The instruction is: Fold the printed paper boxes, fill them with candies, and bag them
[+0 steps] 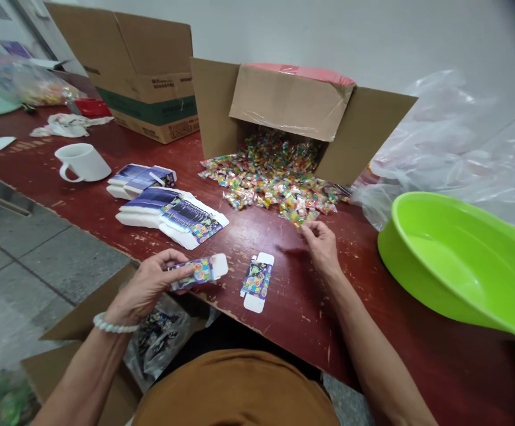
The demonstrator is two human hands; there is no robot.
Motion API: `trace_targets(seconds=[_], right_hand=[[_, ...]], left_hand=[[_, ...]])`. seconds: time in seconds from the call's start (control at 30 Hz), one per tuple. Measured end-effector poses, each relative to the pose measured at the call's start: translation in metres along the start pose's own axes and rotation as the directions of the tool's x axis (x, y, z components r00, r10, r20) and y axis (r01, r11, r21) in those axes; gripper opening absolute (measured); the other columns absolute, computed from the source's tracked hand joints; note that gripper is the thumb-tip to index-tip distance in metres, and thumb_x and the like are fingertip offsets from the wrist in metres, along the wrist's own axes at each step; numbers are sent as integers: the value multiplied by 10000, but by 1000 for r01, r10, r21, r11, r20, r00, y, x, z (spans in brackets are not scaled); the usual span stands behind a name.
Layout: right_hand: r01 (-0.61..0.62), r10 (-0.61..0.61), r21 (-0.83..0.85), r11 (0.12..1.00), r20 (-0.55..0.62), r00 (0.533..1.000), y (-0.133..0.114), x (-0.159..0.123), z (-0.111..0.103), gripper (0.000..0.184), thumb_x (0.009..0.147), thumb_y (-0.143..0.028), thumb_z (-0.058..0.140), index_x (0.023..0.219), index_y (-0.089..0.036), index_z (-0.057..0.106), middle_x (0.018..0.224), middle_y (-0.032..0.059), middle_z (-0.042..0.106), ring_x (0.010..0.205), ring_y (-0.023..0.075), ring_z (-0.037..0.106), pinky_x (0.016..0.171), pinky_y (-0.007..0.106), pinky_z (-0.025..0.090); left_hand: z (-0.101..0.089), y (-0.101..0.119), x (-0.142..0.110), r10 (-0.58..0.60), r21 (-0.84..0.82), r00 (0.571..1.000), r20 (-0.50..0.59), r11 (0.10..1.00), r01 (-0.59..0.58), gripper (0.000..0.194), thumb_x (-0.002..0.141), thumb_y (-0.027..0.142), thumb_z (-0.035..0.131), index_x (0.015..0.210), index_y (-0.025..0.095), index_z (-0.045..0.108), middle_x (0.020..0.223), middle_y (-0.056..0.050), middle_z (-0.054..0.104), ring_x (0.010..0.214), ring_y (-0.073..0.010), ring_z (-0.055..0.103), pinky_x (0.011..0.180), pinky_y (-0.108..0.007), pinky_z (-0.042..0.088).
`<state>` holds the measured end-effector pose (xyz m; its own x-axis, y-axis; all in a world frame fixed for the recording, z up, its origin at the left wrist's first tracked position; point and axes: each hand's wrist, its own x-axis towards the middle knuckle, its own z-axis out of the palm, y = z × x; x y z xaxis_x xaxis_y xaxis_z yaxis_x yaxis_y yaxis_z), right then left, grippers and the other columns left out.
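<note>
My left hand (148, 284) is closed around a small printed carton (199, 271), held open-ended near the table's front edge. My right hand (321, 242) reaches to the near fringe of a heap of small wrapped candies (275, 174), fingers pinched together at a candy; what they hold is too small to make out. The candies spill from a cardboard box (363, 133) lying on its side. One flat printed carton (257, 281) lies on the red table (292, 307) between my hands. Stacks of flat cartons (172, 216) lie to the left.
A green plastic basin (461, 260) sits at the right, with clear plastic bags (452, 142) behind it. A white mug (82, 161) and another cardboard box (146, 77) stand at the back left. Below the table edge is an open box with a plastic bag (159, 337).
</note>
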<state>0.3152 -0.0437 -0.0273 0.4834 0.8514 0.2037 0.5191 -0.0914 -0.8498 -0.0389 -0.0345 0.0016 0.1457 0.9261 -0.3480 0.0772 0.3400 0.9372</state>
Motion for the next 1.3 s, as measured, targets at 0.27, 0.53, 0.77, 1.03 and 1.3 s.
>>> trace_targets(seconds=[0.27, 0.53, 0.77, 1.03, 1.3], right_hand=[[29, -139, 248, 968, 439, 888, -70, -68, 2, 164, 831, -329, 628, 874, -195, 711, 805, 43, 737, 693, 176, 641, 653, 301, 479], [648, -563, -22, 761, 473, 677, -92, -78, -3, 176, 875, -149, 534, 781, -197, 675, 747, 70, 685, 721, 193, 575, 706, 322, 436], [702, -594, -87, 707, 465, 656, -93, -73, -8, 201, 928, -186, 521, 790, -184, 667, 701, 58, 631, 695, 184, 526, 673, 301, 402], [429, -511, 281, 858, 546, 664, -92, -77, 3, 147, 933, -255, 555, 924, -219, 697, 848, 41, 706, 773, 168, 616, 746, 303, 472], [-366, -105, 457, 811, 729, 676, -69, -84, 25, 450, 726, -408, 789, 1099, -215, 629, 973, 31, 677, 759, 154, 626, 666, 276, 511]], left_hand=[[48, -4, -24, 42, -204, 961, 274, 979, 15, 524, 577, 180, 891, 1054, 150, 676, 976, -64, 723, 821, -158, 670, 722, -233, 533], [70, -11, -45, 44, -202, 816, 577, 975, 90, 350, 754, 266, 792, 1047, 166, 630, 902, -57, 717, 777, -163, 668, 700, -245, 504], [76, -8, -50, 50, -212, 818, 573, 973, 89, 342, 821, 288, 721, 1098, 200, 541, 897, -44, 698, 697, -159, 673, 661, -265, 516], [83, -11, -46, 54, -271, 859, 509, 957, 100, 288, 849, 404, 663, 1044, 207, 585, 776, -9, 654, 579, -131, 605, 531, -232, 493], [93, -14, -42, 49, -404, 927, 371, 907, 114, 362, 827, 444, 663, 1046, 156, 648, 775, -47, 693, 570, -161, 630, 457, -241, 509]])
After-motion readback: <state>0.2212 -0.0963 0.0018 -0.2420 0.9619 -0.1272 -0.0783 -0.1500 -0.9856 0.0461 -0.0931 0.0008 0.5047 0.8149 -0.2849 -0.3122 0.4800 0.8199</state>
